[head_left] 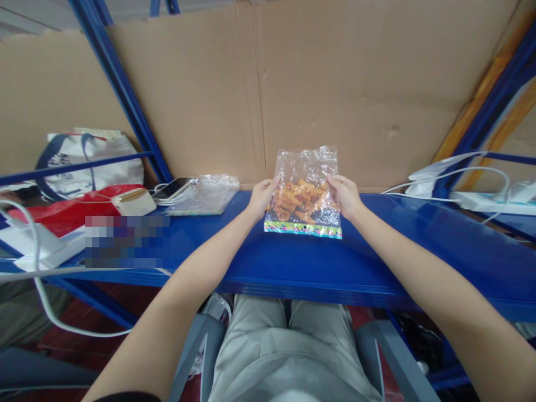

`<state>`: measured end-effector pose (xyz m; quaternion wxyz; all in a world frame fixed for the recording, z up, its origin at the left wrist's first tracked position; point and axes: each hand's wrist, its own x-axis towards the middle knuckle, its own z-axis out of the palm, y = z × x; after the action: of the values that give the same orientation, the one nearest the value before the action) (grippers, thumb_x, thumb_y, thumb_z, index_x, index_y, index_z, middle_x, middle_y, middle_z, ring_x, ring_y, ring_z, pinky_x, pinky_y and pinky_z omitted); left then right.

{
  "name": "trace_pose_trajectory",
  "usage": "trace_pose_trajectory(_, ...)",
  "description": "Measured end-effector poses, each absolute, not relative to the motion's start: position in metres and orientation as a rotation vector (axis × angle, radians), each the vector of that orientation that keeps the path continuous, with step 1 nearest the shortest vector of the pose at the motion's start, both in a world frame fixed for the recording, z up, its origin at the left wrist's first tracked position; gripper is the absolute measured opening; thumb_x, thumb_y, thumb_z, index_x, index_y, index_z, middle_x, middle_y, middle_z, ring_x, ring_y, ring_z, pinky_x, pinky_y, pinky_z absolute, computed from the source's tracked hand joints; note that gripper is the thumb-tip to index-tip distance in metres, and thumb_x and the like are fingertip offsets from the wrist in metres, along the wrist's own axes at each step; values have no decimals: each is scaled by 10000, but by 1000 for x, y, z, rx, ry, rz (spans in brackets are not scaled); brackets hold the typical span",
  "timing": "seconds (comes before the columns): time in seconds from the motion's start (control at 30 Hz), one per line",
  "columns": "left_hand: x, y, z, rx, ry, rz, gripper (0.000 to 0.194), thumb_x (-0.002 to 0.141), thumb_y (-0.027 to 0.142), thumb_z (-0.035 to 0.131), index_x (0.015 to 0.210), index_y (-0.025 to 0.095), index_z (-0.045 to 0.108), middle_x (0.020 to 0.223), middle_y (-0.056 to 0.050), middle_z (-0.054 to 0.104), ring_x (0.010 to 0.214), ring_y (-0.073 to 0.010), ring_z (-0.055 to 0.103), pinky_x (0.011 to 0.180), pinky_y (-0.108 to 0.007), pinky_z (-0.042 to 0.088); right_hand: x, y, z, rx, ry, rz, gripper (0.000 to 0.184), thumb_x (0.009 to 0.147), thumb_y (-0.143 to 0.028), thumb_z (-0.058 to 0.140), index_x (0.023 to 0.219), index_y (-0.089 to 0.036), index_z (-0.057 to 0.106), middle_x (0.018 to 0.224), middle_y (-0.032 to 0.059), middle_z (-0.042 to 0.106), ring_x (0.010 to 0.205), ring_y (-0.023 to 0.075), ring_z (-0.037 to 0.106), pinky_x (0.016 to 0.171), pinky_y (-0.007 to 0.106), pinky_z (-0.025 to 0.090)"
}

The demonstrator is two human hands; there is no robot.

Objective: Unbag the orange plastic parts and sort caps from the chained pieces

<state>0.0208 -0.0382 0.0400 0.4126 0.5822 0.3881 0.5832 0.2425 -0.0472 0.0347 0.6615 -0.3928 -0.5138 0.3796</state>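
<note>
One bag (305, 192), left hand (262, 196), right hand (344, 195) pinching sides; long axis vertical in view, strip (302, 229) lowest.

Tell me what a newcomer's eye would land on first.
It would probably be the clear bag of orange pieces near the middle, gripped at its sides by the left hand and the right hand. Next might come the red item at the left, in front of a white bag.

workshop-like place: blue metal rack (121, 84), cardboard panels (368, 78)
</note>
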Motion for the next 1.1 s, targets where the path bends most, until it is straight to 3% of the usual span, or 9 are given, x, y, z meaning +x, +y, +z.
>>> trace_pose_trajectory(0.17,20,-35,39,1452,1053,1544,340,975,308,564,662,189,509,352,111,314,289,-59,287,348,-179,181,241,-46,35,-877,-1122,851,339,766,-475,754,659,-230,545,521,-66,475,425,88,381,450,235,330)
trace_pose_trajectory(0.5,17,-33,41,1422,959,1542,389,989,377,545,646,196,509,329,105,299,275,-61,263,346,-193,191,247,-37,32,-842,-1059,805,353,757,-493,750,642,-237,536,516,-69,481,453,99,423,489,244,388)
trace_pose_trajectory(0.77,12,-28,40,1394,986,1601,417,957,491,571,659,216,478,352,106,309,295,-67,278,350,-204,205,235,-53,33,-876,-1182,1008,389,673,-510,827,667,-220,567,590,-53,521,471,100,453,458,246,396)
trace_pose_trajectory(0.9,12,-26,38,1410,968,1594,426,952,506,583,662,206,495,353,113,276,286,-60,245,338,-204,175,233,-53,33,-873,-1161,920,411,742,-546,775,662,-223,534,552,-62,477,441,88,414,419,219,347)
trace_pose_trajectory(1.1,12,-24,37,1413,979,1598,460,952,554,557,659,202,512,343,110,263,277,-64,240,329,-199,173,234,-53,34,-871,-1172,896,404,777,-455,753,585,-218,489,478,-64,429,382,73,357,365,207,279)
